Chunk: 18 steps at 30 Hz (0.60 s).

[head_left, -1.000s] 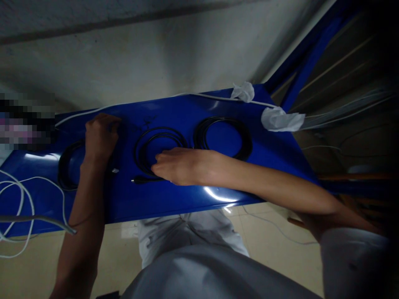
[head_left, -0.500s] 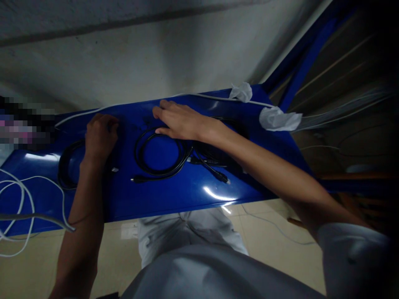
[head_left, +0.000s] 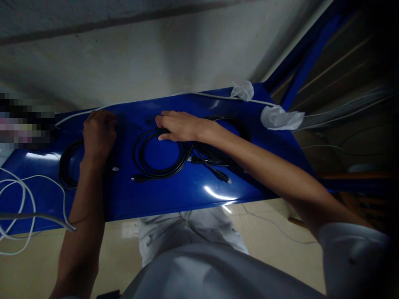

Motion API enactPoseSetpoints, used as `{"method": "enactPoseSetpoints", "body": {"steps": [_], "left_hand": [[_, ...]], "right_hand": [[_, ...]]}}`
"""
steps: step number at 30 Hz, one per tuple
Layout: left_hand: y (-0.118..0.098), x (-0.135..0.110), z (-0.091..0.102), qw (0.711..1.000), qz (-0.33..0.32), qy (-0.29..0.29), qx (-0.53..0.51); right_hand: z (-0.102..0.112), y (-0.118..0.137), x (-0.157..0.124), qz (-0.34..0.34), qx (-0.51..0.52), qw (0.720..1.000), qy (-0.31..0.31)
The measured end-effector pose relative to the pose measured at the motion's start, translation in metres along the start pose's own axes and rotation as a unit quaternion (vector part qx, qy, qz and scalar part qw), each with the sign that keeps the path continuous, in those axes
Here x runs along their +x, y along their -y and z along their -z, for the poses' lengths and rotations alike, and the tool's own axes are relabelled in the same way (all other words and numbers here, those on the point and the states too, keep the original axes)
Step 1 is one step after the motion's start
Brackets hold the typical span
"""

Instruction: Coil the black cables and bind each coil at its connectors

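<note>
My right hand (head_left: pixel 180 126) reaches over the far side of a coiled black cable (head_left: pixel 158 172). Its fingers bend downward and its thumb stands apart from them, with nothing visible between. Small dark pieces (head_left: pixel 144 123), too dim to name, lie just left of its fingertips. Farther left, my left hand (head_left: pixel 99 135) is closed with curled fingers above the blue table (head_left: pixel 131 203); whatever it may hold is hidden. Beside that wrist lies another black cable coil (head_left: pixel 64 168), partly covered by my forearm. A light-coloured plug end (head_left: pixel 115 169) shows to the right of the wrist.
More black cables (head_left: pixel 235 120) with plug ends lie under my right forearm. A white cable (head_left: pixel 208 96) runs along the back edge by the wall, past crumpled white wrapping (head_left: pixel 282 118). Loose white cable loops (head_left: pixel 23 195) are at the left. A blue frame post (head_left: pixel 299 74) stands right.
My right hand has drawn slightly toward me and right, its fingers more bent, nearer the coil's far side. My left hand has shifted slightly left and away from me.
</note>
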<state>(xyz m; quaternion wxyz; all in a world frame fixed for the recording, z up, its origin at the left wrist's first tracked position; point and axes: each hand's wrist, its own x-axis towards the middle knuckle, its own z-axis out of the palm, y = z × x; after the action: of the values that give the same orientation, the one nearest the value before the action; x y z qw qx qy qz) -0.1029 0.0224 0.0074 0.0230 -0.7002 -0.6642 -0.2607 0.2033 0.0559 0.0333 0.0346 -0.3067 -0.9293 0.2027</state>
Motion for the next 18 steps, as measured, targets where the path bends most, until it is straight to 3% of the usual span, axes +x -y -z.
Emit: {"method": "enactPoseSetpoints", "body": {"steps": [9, 14, 18], "left_hand": [[-0.011, 0.001, 0.01, 0.996, -0.012, -0.073, -0.045], [-0.035, -0.003, 0.017, 0.989, -0.05, -0.104, -0.091], [-0.061, -0.011, 0.008, 0.965, -0.089, -0.086, -0.231]], "right_hand": [[-0.002, 0.004, 0.002, 0.022, 0.012, 1.0, 0.007], [-0.001, 0.003, 0.002, 0.026, 0.0, 1.0, 0.013], [-0.006, 0.001, 0.005, 0.048, 0.017, 0.999, -0.013]]}}
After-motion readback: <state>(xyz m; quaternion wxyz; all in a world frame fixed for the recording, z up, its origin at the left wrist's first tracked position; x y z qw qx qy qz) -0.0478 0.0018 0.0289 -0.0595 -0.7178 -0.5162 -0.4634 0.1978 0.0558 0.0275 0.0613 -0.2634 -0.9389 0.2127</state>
